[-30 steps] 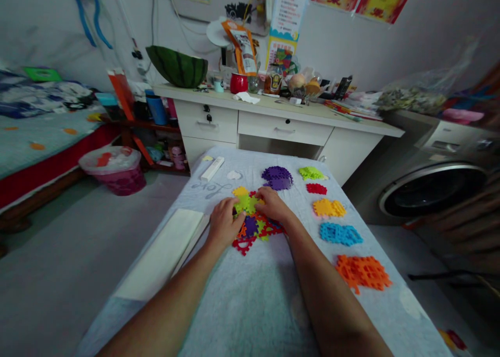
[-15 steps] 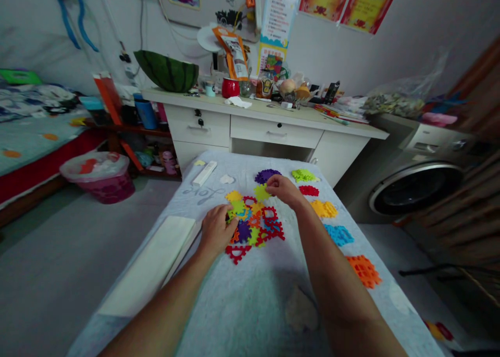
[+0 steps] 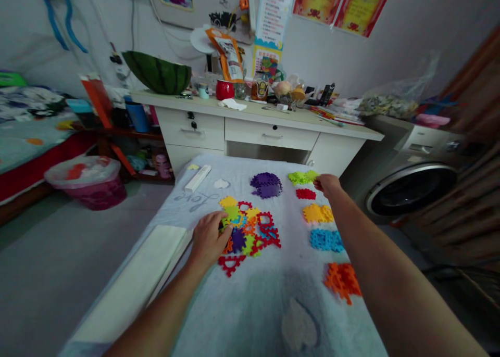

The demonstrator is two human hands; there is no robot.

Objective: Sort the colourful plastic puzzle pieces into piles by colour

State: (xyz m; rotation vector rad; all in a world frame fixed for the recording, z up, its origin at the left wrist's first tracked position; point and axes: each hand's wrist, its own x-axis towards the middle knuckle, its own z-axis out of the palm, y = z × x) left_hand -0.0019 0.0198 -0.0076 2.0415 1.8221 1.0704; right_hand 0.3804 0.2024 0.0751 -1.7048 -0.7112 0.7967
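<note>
A mixed heap of coloured interlocking plastic pieces point(image 3: 250, 227) lies mid-table on a pale blue cloth point(image 3: 250, 300). My left hand point(image 3: 207, 238) rests on the heap's left edge, fingers curled over the pieces there. My right hand point(image 3: 327, 184) is stretched to the far right, fingers closed at the lime-green pile point(image 3: 301, 177), apparently setting a lime-green piece on it. Sorted piles sit nearby: purple point(image 3: 266, 184), red point(image 3: 305, 193), yellow point(image 3: 317, 213), blue point(image 3: 326, 239), orange point(image 3: 342, 280).
A flat white box point(image 3: 133, 279) lies along the table's left edge, a slim white box point(image 3: 198, 178) at the far left. Beyond stand a cluttered white desk point(image 3: 253, 123), half a watermelon point(image 3: 156, 72), a washing machine point(image 3: 414, 185), and a pink bin point(image 3: 84, 181).
My right hand lifted a lime-green piece from the heap and carried it right to the lime-green pile. My left hand stayed on the heap. The camera shifted slightly.
</note>
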